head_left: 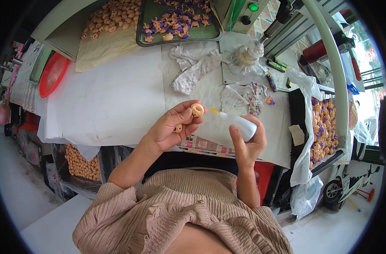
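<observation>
My left hand (169, 125) pinches a small peach-coloured doll head (197, 110) between thumb and forefinger, its hollow opening facing up. A second doll head (178, 128) is tucked against the palm under the curled fingers. My right hand (248, 142) is wrapped round a white squeeze bottle (243, 127). The bottle is tilted toward the left, and its yellow nozzle tip (214, 111) points at the doll head, a short gap away. Whether anything comes out of the tip I cannot tell.
A dark tray (180, 41) of purple-and-peach doll bodies lies at the back, beside piled doll heads (116, 17). Crumpled cloths (195, 74) and small batteries (271, 80) lie beyond my hands. A lined box (324, 131) of figures stands right, a red basin (53, 76) left.
</observation>
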Demonstrator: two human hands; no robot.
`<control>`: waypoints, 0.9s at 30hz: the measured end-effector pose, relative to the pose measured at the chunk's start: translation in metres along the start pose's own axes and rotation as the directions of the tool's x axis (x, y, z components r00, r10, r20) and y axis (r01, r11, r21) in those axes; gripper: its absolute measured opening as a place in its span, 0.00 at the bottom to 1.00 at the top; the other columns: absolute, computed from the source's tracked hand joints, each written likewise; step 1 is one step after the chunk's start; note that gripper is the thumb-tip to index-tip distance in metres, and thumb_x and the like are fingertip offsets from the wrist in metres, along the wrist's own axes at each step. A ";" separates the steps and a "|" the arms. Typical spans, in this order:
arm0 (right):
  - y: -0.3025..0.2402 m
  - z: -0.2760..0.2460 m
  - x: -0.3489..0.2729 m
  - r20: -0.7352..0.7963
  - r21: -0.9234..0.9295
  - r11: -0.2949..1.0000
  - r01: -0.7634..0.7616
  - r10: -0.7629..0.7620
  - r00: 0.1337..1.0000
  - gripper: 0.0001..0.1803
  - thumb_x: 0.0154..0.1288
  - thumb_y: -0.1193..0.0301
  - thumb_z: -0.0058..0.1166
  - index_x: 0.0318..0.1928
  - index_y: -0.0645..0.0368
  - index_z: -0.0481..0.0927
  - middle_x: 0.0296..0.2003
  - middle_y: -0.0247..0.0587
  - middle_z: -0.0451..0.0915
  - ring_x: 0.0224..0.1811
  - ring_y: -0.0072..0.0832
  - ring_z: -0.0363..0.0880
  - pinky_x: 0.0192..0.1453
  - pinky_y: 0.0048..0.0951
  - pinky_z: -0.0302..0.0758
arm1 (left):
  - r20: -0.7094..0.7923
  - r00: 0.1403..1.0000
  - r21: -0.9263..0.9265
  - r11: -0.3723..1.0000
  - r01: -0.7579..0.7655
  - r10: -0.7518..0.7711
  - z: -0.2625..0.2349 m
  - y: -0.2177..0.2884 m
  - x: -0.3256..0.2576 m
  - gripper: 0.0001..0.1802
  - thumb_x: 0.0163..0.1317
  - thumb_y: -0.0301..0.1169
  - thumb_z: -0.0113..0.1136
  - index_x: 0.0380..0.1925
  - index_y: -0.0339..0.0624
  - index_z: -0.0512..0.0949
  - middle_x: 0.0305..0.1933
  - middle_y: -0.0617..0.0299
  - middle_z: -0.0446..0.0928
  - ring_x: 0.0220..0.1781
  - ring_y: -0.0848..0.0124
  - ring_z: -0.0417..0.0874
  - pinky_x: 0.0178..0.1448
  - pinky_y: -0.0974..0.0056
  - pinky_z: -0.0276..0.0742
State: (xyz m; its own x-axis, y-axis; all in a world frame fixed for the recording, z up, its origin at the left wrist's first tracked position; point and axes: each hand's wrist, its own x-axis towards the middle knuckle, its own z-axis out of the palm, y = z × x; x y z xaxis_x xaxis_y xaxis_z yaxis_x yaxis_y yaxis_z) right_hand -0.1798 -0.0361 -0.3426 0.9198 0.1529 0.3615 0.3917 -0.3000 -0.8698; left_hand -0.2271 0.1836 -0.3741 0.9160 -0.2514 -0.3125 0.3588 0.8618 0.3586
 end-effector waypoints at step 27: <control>-0.045 0.186 0.207 0.290 -0.341 0.811 0.476 -0.391 0.874 0.07 0.58 0.71 0.58 0.36 0.59 0.82 0.37 0.47 0.82 0.43 0.48 0.76 0.46 0.42 0.74 | 0.046 0.987 -0.129 0.981 -0.147 0.154 0.004 0.070 -0.078 0.20 0.69 0.32 0.53 0.60 0.46 0.69 0.57 0.53 0.73 0.49 0.69 0.79 0.50 0.70 0.84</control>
State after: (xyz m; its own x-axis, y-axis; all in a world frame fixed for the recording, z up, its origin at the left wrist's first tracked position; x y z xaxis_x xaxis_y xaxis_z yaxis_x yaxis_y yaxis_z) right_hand -0.0114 0.1842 -0.2914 0.6434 0.5236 0.5584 0.7635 -0.4913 -0.4190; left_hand -0.2728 0.2617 -0.3210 0.9676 -0.1359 -0.2126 0.1943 0.9388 0.2845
